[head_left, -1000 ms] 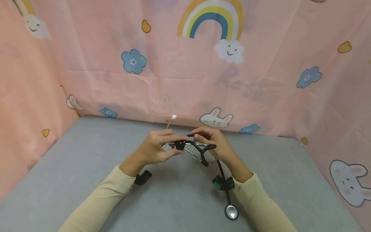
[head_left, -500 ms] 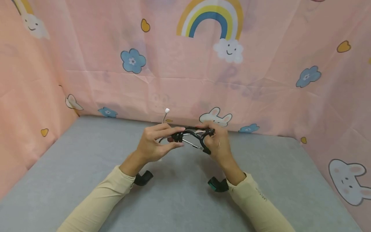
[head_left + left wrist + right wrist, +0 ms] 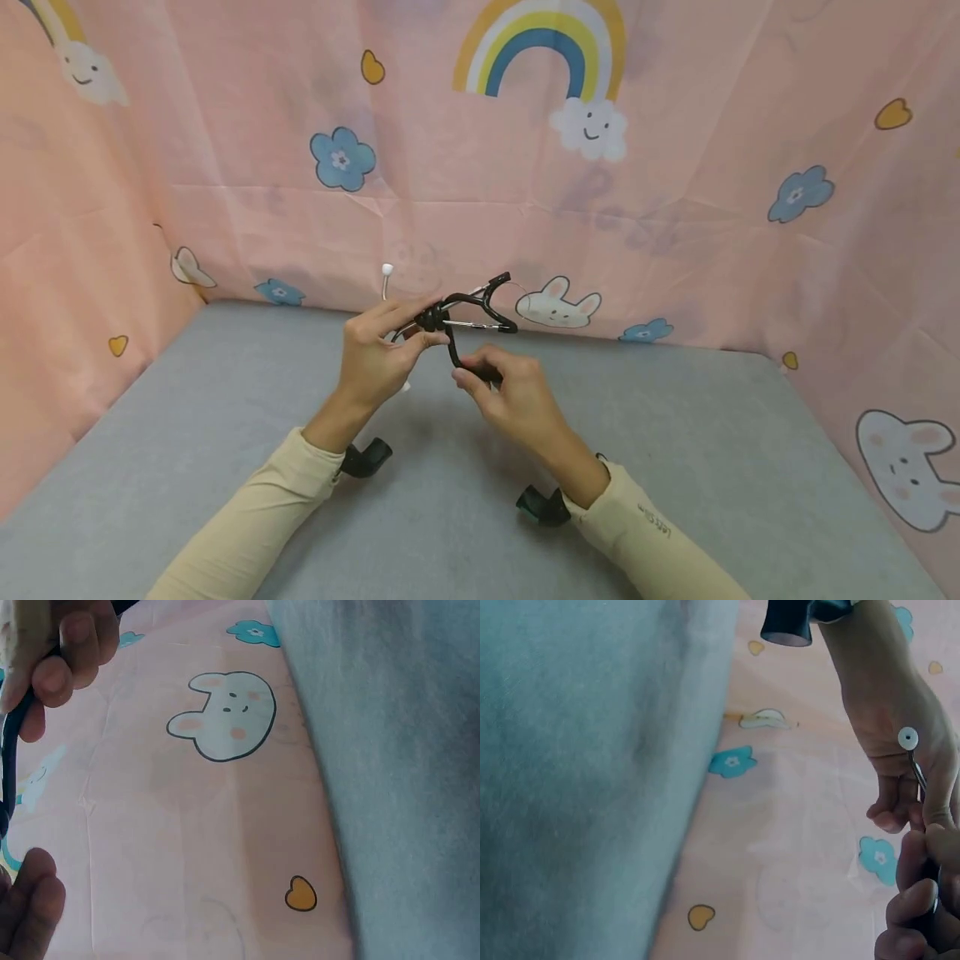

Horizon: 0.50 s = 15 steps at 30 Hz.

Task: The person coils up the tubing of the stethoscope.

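Observation:
In the head view a stethoscope is held up over the table, its black tubing wound several times round the metal ear tubes. My left hand (image 3: 375, 358) grips it at the wound tubing (image 3: 432, 317), thumb below and fingers above. The forked black end points right; one white ear tip (image 3: 387, 269) sticks up behind the left hand. Lower right, my right hand (image 3: 521, 400) pinches the loose tubing (image 3: 453, 346) that hangs from the coil. That taut tubing (image 3: 9, 761) also shows in the left wrist view. The right wrist view shows an ear tip (image 3: 907, 739) beside the left palm. The chest piece is hidden.
A grey cloth-covered table (image 3: 675, 467) lies under both hands. Behind it and at the sides hangs a pink curtain (image 3: 450, 167) with rainbows, flowers and rabbits. Black wrist devices (image 3: 367, 457) stick out below both forearms.
The right hand has passed behind the stethoscope and come down in front, drawing the tubing along. The left hand has lifted and tilted the forked end up. The dangling chest piece has gone from sight.

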Motion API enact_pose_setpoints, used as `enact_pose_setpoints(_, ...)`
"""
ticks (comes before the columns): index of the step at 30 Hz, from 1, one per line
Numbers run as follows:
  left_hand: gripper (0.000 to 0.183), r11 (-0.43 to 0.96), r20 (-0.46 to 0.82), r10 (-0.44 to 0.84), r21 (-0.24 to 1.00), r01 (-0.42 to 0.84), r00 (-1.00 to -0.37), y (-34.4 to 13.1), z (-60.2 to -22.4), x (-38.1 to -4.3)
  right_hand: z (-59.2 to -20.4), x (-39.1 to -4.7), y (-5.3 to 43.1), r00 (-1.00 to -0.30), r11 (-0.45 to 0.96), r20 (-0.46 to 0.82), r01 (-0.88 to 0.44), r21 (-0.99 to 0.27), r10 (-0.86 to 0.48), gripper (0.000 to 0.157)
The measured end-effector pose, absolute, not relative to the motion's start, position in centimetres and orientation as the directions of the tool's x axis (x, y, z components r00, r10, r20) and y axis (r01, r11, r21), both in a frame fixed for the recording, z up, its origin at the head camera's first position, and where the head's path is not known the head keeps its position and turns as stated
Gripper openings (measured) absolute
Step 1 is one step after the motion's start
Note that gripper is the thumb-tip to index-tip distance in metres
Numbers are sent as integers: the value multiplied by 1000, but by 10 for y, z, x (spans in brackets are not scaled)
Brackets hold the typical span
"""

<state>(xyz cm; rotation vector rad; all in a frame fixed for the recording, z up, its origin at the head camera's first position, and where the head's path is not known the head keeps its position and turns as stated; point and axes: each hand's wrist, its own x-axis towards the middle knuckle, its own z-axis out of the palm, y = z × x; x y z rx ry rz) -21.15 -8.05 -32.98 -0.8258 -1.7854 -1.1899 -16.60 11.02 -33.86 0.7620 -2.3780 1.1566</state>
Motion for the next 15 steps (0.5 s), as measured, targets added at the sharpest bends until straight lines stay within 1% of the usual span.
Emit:
enact_pose_setpoints(3,45,365,876,75,421,830,-477,-81,-330,-212,-337,-164,110,-754,527,573,-646,-553,-323,13)
enact_pose_setpoints(9,42,438,872,138,372,818,-470,-82,-333,-214,-340,-163,108,-722,635,607,-646,-423,-331,15)
enact_pose_setpoints(12,42,454,860,162,370,810,-483,-83,-334,-213,-342,-163,106,-729,678,598,-626,-385,-334,15)
enact_pose_setpoints(15,42,479,852,177,362,800,-492,-84,-334,-212,-342,-163,106,-746,682,579,-612,-400,-329,14)
